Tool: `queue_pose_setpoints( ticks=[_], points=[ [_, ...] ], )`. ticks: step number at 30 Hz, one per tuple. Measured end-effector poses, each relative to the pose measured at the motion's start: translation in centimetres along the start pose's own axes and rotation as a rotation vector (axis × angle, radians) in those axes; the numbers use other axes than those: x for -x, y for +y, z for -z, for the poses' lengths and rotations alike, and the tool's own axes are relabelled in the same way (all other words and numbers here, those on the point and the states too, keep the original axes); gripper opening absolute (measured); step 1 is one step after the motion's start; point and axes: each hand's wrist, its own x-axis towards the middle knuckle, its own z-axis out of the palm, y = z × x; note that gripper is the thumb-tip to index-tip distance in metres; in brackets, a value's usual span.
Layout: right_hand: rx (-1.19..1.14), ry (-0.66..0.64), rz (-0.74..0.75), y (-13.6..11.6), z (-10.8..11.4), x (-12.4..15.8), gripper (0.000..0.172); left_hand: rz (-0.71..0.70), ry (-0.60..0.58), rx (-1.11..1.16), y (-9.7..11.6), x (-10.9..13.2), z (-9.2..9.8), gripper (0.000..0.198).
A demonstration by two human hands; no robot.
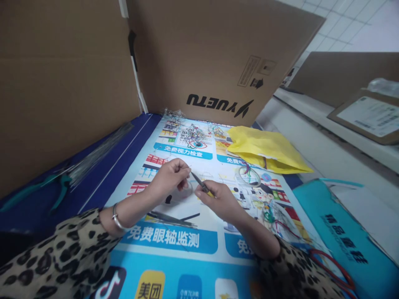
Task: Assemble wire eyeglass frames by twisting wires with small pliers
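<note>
My left hand (175, 174) is closed in a pinch over the middle of the printed sheet. What it holds is very thin, seemingly a wire, with a faint curve below the fingers. My right hand (220, 200) wraps round a pair of needle-nose pliers (199, 182) with dark tapered jaws and a bit of yellow on the handle. The jaw tips point up and left, close to my left fingertips; whether they touch the thin piece I cannot tell. Dark thin rods (171, 219) lie under my left forearm's side, on the sheet (202, 257).
Tangled wires (193, 133) lie at the back before a cardboard box (218, 54). A yellow bag (268, 149) and a clear round coil (249, 176) are to the right. Teal-handled pliers (62, 189) and straight wires (102, 151) lie left. A teal box (343, 224) and red cord (333, 265) sit right.
</note>
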Motion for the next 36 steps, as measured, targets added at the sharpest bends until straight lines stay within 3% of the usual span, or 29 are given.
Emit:
queue_pose_setpoints(
  ticks=[6,11,16,20,23,29,36],
  points=[
    [0.026,0.199,-0.040,0.1,-0.5,-0.1,0.012,0.040,-0.135,0.091,-0.2,0.4,-0.1,0.022],
    [0.031,0.267,-0.039,0.0,-0.9,-0.3,0.016,0.026,-0.212,0.130,-0.7,0.5,-0.3,0.021],
    [0.157,0.338,0.076,1.0,-1.1,-0.4,0.017,0.018,-0.094,0.216,-0.4,0.4,-0.1,0.019],
    [0.424,0.466,0.278,3.0,-0.8,-0.6,0.013,0.031,-0.064,0.352,0.0,0.4,0.2,0.021],
    [0.634,0.480,0.370,3.8,-0.5,-0.6,0.011,0.043,-0.060,0.393,-0.1,0.3,0.2,0.021],
    [0.881,0.480,0.410,3.4,-0.3,-0.4,0.009,0.068,-0.049,0.382,-0.1,0.4,-0.2,0.020],
    [0.983,0.481,0.433,3.5,-0.2,-0.4,0.012,0.119,-0.011,0.350,0.5,0.8,-0.4,0.023]
  ],
)
